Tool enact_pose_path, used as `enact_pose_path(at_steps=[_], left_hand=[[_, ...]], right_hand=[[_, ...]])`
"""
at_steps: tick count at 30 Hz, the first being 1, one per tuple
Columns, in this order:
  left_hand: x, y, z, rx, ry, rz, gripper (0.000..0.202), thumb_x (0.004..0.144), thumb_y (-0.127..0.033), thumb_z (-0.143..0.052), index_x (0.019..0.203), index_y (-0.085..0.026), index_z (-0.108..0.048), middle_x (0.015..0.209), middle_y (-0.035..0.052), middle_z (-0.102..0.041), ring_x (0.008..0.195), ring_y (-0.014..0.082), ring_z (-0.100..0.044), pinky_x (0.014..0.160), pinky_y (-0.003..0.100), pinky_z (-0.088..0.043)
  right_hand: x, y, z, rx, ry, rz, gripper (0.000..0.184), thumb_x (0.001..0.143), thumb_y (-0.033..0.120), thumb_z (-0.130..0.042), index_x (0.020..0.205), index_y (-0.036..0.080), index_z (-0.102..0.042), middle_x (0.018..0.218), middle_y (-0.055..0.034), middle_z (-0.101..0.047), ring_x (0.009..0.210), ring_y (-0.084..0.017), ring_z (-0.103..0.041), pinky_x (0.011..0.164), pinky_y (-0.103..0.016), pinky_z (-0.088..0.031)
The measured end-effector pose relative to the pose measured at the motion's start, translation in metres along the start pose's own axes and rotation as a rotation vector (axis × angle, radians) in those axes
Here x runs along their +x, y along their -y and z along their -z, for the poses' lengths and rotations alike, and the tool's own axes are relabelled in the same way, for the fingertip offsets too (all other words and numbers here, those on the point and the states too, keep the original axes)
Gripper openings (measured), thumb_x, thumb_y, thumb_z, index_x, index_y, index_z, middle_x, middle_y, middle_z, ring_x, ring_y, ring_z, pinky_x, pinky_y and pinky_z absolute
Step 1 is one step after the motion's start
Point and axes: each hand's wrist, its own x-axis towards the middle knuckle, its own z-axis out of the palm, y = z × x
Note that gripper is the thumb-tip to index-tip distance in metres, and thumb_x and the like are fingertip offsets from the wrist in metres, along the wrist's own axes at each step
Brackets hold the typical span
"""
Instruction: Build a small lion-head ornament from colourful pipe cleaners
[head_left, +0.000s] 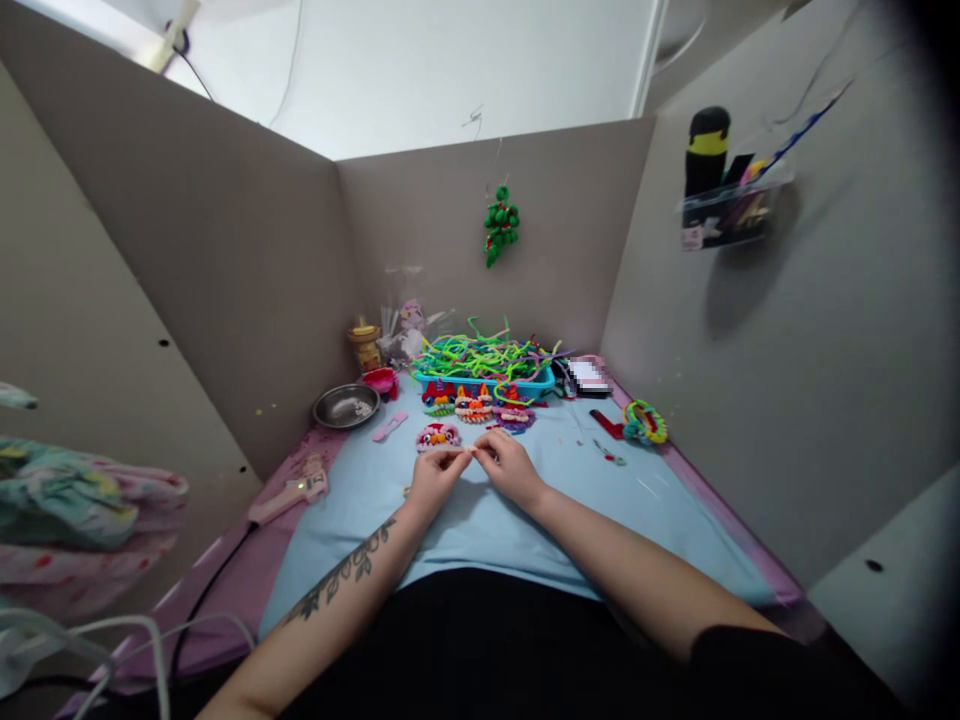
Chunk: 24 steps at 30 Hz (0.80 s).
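My left hand (441, 474) and my right hand (511, 468) meet tip to tip above the blue cloth, fingers pinched. Between them runs a thin pale strand (454, 450), mostly covered by the fingers; its exact kind is too small to make out. Just beyond my left hand lies a pink and red pipe-cleaner figure with eyes (438, 436). Farther back sit an orange and white pipe-cleaner figure (474, 406), a purple and pink one (514, 416) and a green and red one (439, 400).
A blue tray (487, 382) heaped with pipe cleaners stands at the back. Left are a metal bowl (346, 407), a pink clip (390, 427) and a pink glue gun (289, 497) with a cord. Right are yellow-green coils (645, 423) and a phone (589, 376). Grey partitions surround the table.
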Motion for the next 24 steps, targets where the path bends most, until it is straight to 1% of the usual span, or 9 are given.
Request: enact_pose_path(at_steps=[2,5,7,10,13,16,21,24], left_hand=[[0.0005,-0.0003,0.0004,0.015,-0.002,-0.041,0.025,0.075,-0.037,-0.06,0.073,-0.014,-0.071,0.068,0.0056,-0.068,0.063,0.0158,-0.059,0.058,0.025,-0.043],[0.0008,-0.0007,0.0007,0.051,-0.038,-0.054,0.026,0.074,-0.038,-0.062,0.068,-0.015,-0.07,0.063,0.0041,-0.066,0.059,0.0144,-0.056,0.055,0.024,-0.041],[0.0007,-0.001,0.0006,0.05,-0.052,-0.044,0.025,0.073,-0.038,-0.063,0.068,-0.015,-0.07,0.062,0.0035,-0.065,0.057,0.0138,-0.055,0.054,0.024,-0.04],[0.0003,-0.0013,0.0005,0.014,-0.038,-0.023,0.025,0.073,-0.038,-0.063,0.07,-0.015,-0.07,0.062,0.0028,-0.065,0.055,0.0129,-0.054,0.052,0.023,-0.039],[-0.0005,-0.0023,0.0004,-0.015,-0.027,0.011,0.025,0.072,-0.039,-0.062,0.071,-0.014,-0.069,0.055,0.0004,-0.06,0.049,0.0108,-0.048,0.047,0.022,-0.035],[-0.0015,-0.0045,0.0003,-0.036,-0.029,0.03,0.025,0.071,-0.039,-0.063,0.072,-0.014,-0.069,0.05,-0.0014,-0.056,0.045,0.0095,-0.043,0.044,0.022,-0.031],[-0.0022,-0.0085,0.001,-0.052,-0.023,0.0,0.025,0.071,-0.039,-0.064,0.075,-0.015,-0.069,0.051,-0.0005,-0.056,0.045,0.01,-0.042,0.045,0.022,-0.03],[-0.0018,-0.008,0.0013,-0.04,-0.019,-0.005,0.027,0.071,-0.04,-0.064,0.076,-0.015,-0.07,0.054,0.0008,-0.058,0.047,0.0107,-0.044,0.045,0.023,-0.032]], right_hand=[[-0.0005,0.0013,0.0009,-0.013,0.004,0.02,0.01,0.083,0.021,-0.05,0.075,0.019,-0.054,0.072,-0.0018,-0.053,0.067,-0.015,-0.049,0.062,-0.026,-0.039],[-0.0014,0.0026,0.0023,-0.025,0.013,0.049,0.009,0.083,0.02,-0.05,0.076,0.019,-0.055,0.073,-0.0024,-0.054,0.07,-0.015,-0.05,0.064,-0.026,-0.04],[-0.0016,0.0028,0.003,-0.022,0.011,0.068,0.009,0.084,0.021,-0.05,0.077,0.019,-0.055,0.074,-0.0028,-0.054,0.071,-0.016,-0.05,0.065,-0.027,-0.041],[-0.0009,0.0031,0.0034,0.014,-0.006,0.081,0.008,0.083,0.022,-0.051,0.077,0.02,-0.056,0.075,-0.0033,-0.054,0.072,-0.016,-0.051,0.064,-0.027,-0.042],[0.0006,0.0044,0.0036,0.061,-0.006,0.067,0.007,0.082,0.024,-0.053,0.079,0.019,-0.057,0.075,-0.0034,-0.054,0.072,-0.016,-0.051,0.061,-0.026,-0.043],[0.0017,0.0062,0.004,0.1,0.033,0.058,0.009,0.082,0.024,-0.053,0.085,0.019,-0.06,0.08,-0.0044,-0.056,0.073,-0.016,-0.053,0.061,-0.026,-0.044],[0.0015,0.0047,0.0046,0.116,0.066,0.065,0.013,0.085,0.024,-0.05,0.09,0.02,-0.061,0.086,-0.006,-0.057,0.081,-0.017,-0.055,0.067,-0.029,-0.045],[0.0013,0.0025,0.0049,0.098,0.053,0.069,0.012,0.085,0.025,-0.051,0.085,0.019,-0.061,0.082,-0.0051,-0.057,0.078,-0.017,-0.054,0.068,-0.029,-0.044]])
